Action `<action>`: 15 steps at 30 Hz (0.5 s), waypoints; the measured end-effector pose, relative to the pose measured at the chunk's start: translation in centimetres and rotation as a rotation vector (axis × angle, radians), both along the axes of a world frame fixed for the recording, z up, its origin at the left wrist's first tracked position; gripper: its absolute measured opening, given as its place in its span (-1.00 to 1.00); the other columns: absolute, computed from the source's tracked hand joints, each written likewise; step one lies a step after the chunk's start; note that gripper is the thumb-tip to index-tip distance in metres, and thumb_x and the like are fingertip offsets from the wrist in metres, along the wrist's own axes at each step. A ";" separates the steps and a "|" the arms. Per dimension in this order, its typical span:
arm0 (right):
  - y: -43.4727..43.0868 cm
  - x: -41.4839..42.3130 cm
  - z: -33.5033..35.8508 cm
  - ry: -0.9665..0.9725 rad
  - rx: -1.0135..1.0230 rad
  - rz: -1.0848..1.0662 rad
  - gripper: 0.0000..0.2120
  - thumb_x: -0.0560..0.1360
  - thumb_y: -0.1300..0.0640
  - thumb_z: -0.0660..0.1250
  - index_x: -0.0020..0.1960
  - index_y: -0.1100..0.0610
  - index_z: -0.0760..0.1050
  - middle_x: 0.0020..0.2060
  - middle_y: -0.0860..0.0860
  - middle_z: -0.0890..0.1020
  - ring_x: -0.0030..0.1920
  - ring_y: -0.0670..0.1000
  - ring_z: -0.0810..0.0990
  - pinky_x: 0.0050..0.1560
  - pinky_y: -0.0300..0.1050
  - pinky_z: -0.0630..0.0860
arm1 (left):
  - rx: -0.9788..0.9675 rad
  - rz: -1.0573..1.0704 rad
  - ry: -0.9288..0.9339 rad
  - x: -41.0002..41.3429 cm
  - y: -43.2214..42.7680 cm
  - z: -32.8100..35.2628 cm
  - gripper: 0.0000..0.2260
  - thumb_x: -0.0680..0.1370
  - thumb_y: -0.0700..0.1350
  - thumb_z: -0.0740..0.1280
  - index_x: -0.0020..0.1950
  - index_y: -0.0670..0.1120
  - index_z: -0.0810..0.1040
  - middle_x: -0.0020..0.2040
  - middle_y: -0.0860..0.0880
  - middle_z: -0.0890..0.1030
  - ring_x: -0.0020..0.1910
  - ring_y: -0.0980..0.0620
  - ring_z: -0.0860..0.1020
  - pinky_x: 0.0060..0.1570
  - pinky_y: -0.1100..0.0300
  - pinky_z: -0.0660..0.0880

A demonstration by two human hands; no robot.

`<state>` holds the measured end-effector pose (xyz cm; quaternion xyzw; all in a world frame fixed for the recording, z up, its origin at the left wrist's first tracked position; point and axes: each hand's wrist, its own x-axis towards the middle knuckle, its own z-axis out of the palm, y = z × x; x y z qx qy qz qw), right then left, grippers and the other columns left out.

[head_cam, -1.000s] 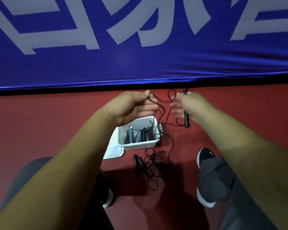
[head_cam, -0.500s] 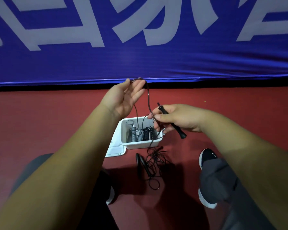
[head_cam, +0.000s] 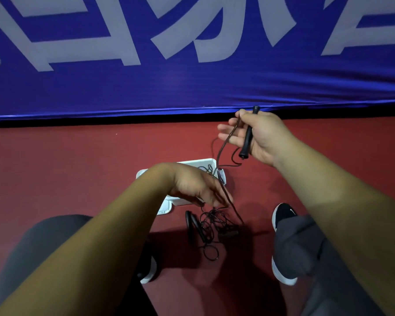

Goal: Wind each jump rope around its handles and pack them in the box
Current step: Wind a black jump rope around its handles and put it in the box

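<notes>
Hands: right hand [head_cam: 260, 137] grips slim black jump-rope handle [head_cam: 248, 137] beyond white plastic box [head_cam: 205, 160]; left hand [head_cam: 192, 185] over box, thin black cord [head_cam: 221, 149] passing fingers, grip unclear. Cord likely limp, tangle-prone: hold at handle.

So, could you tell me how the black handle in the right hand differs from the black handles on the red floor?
The slim black handle is raised and near upright; the floor handles lie flat. The right hand grips the raised handle; no hand holds the floor handles. Both are black, outside the white box.
</notes>
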<state>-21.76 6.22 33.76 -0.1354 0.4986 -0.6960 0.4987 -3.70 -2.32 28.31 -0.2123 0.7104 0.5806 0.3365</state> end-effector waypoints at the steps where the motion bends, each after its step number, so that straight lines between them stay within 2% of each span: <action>1: -0.1 -0.2 0.0 -0.014 -0.002 -0.037 -0.88 0.76 0.24 0.21 0.23 0.29 0.43 -0.10 0.19 0.60 -0.04 0.29 0.78 -0.13 0.18 0.73 | 0.002 -0.027 0.014 -0.1 0.2 -0.2 -0.64 0.59 -0.16 0.42 0.37 0.07 0.62 0.19 0.19 0.69 0.14 0.26 0.60 0.15 0.25 0.46; 2: -0.1 -0.5 0.0 -0.023 -0.002 -0.071 -0.87 0.76 0.23 0.21 0.24 0.29 0.42 -0.07 0.21 0.60 -0.03 0.30 0.78 -0.14 0.19 0.73 | -0.005 -0.040 0.035 -0.2 0.2 -0.4 -0.66 0.57 -0.10 0.44 0.34 0.11 0.64 0.22 0.17 0.68 0.24 0.20 0.58 0.28 0.16 0.45; 4: -0.1 -0.9 -0.1 -0.029 -0.001 -0.127 -0.87 0.77 0.23 0.19 0.25 0.28 0.40 -0.04 0.22 0.60 -0.03 0.31 0.78 -0.12 0.20 0.74 | 0.006 -0.029 0.066 -0.2 0.2 -0.6 -0.71 0.57 -0.05 0.46 0.29 0.11 0.67 0.24 0.12 0.67 0.31 0.12 0.56 0.49 -0.03 0.35; 6: -0.1 -1.3 -0.2 -0.023 0.003 -0.172 -0.88 0.77 0.23 0.16 0.23 0.28 0.39 -0.03 0.23 0.60 -0.04 0.29 0.78 -0.08 0.21 0.74 | 0.020 0.012 0.112 -0.3 0.3 -0.4 -0.75 0.57 -0.06 0.47 0.25 0.04 0.68 0.23 0.02 0.66 0.33 0.03 0.56 0.57 -0.15 0.28; 9: -0.1 -1.9 -0.3 -0.036 0.005 -0.236 -0.89 0.78 0.23 0.14 0.15 0.27 0.39 -0.02 0.23 0.59 -0.05 0.27 0.79 -0.05 0.22 0.74 | 0.057 0.031 0.205 -0.5 0.6 0.2 -0.83 0.57 -0.18 0.46 0.12 0.02 0.69 0.30 -0.20 0.63 0.38 -0.16 0.56 0.55 -0.15 0.31; 11: -0.1 -2.3 -0.5 -0.052 0.019 -0.276 -0.87 0.78 0.23 0.13 0.13 0.28 0.39 -0.04 0.21 0.58 -0.07 0.26 0.79 -0.05 0.22 0.75 | 0.075 0.008 0.230 -0.5 0.7 0.5 -0.79 0.58 -0.27 0.45 0.09 0.02 0.67 0.36 -0.23 0.60 0.37 -0.17 0.57 0.48 -0.07 0.41; 13: -0.2 -2.7 -0.8 -0.065 0.030 -0.306 -0.86 0.78 0.22 0.14 0.20 0.30 0.39 -0.04 0.20 0.57 -0.07 0.25 0.79 -0.07 0.20 0.75 | 0.112 0.009 0.194 -0.5 0.5 0.9 -0.81 0.60 -0.32 0.43 0.08 -0.04 0.60 0.34 -0.24 0.61 0.21 -0.05 0.64 0.27 0.07 0.56; 15: -0.3 -3.2 -1.1 -0.059 0.052 -0.327 -0.84 0.78 0.22 0.14 0.27 0.30 0.38 -0.01 0.20 0.58 -0.08 0.23 0.80 -0.04 0.21 0.74 | 0.180 0.070 0.145 -0.4 0.1 1.3 -0.85 0.63 -0.29 0.39 0.09 -0.07 0.50 0.29 -0.27 0.65 0.16 -0.11 0.69 0.11 0.12 0.62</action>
